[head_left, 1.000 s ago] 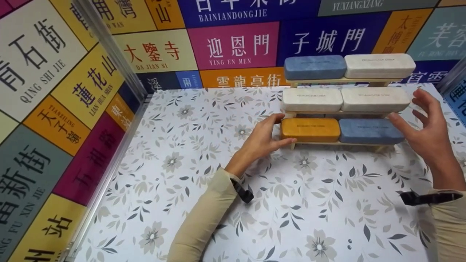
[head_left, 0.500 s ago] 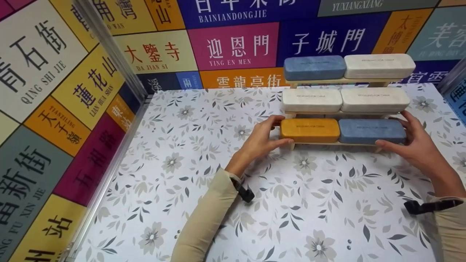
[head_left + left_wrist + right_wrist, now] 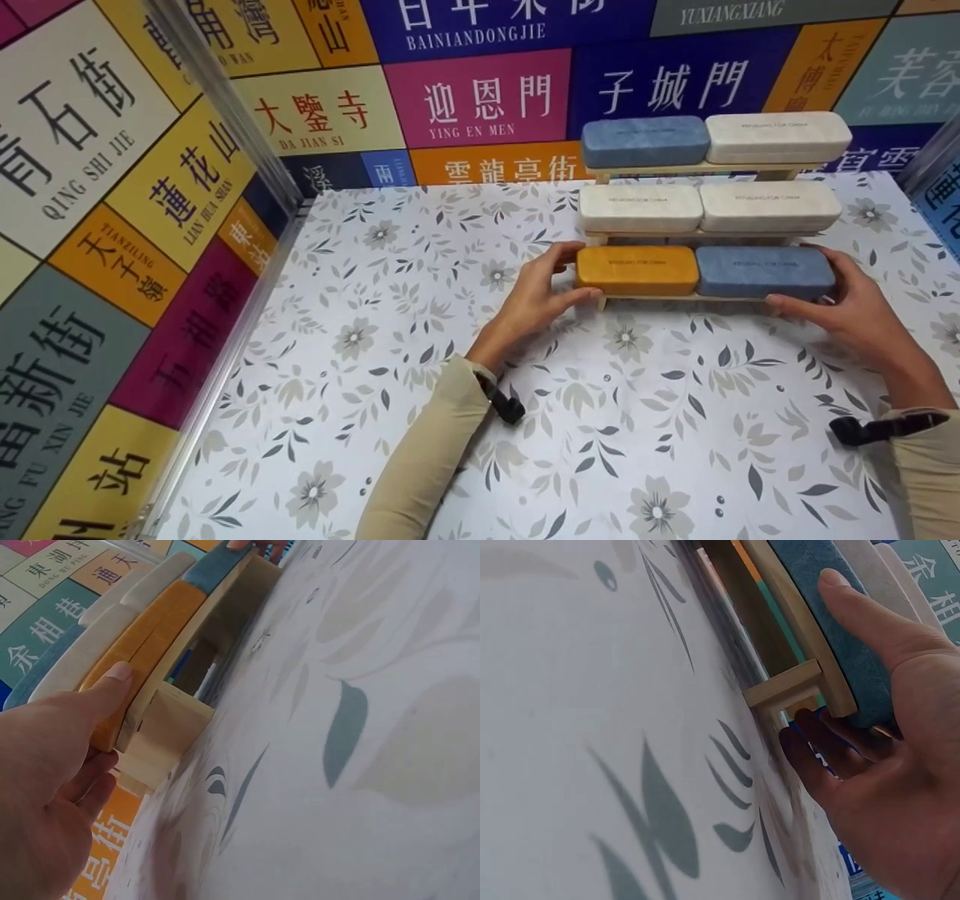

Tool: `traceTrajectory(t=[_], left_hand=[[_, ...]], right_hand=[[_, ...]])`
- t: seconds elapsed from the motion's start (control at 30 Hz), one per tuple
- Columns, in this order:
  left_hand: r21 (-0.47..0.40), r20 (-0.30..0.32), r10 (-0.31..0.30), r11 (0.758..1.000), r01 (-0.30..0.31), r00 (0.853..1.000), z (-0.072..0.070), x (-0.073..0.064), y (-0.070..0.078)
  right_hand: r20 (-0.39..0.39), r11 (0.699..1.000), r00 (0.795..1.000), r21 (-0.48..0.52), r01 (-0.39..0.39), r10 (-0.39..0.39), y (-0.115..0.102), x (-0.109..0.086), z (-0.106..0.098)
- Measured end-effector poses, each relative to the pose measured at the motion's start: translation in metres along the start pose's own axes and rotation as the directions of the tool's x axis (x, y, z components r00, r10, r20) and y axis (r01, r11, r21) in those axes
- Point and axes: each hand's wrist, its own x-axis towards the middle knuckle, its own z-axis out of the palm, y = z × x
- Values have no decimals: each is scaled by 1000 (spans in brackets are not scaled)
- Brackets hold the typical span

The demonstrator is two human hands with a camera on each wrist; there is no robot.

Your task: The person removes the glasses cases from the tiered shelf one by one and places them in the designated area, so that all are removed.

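Observation:
On the lowest step of a three-tier wooden stand (image 3: 176, 716), an orange glasses case (image 3: 636, 270) and a blue glasses case (image 3: 765, 271) lie end to end. My left hand (image 3: 536, 289) grips the outer end of the orange case, its thumb on the front face and other fingers round the end. At the opposite end, my right hand (image 3: 851, 300) holds the blue case, thumb in front and fingers behind, partly hidden. In the right wrist view, some of those fingers reach beside the stand's leg (image 3: 787, 682).
Two white glasses cases (image 3: 771, 206) fill the middle step. Above them are another blue case (image 3: 645, 141) and another white case (image 3: 778, 137). A flower-patterned tabletop (image 3: 450, 315) lies around the stand, with sign-covered panels (image 3: 480, 97) behind and at left.
My right hand came down from beside the middle step to the right end of the lower blue case and took hold of it. The left hand has stayed at the orange case.

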Motion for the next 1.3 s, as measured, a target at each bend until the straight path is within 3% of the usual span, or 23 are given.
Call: traceTrajectory(t=[0.2, 0.4, 0.53, 0.87, 1.17, 1.3], left_hand=[[-39, -35, -21, 999, 19, 999, 4, -1, -1], [-183, -67, -77, 981, 64, 995, 7, -1, -1], [-230, -79, -86, 971, 66, 993, 8, -1, -1], [-343, -69, -45, 939, 19, 997, 4, -4, -1], [-357, -44, -10, 934, -7, 999, -1, -7, 8], [-360, -49, 31, 932, -46, 998, -5, -5, 14]], right_hand=[[-21, 1000, 1000, -19, -18, 17, 4, 0, 2], [-21, 1000, 1000, 3, 12, -12, 6, 0, 1], [-15, 1000, 1000, -1, -2, 2, 7, 0, 0], [-20, 998, 999, -43, -34, 33, 7, -1, 0], [-30, 999, 999, -45, -13, 12, 7, 0, -1], [-34, 999, 999, -45, -10, 9, 8, 0, -1]])
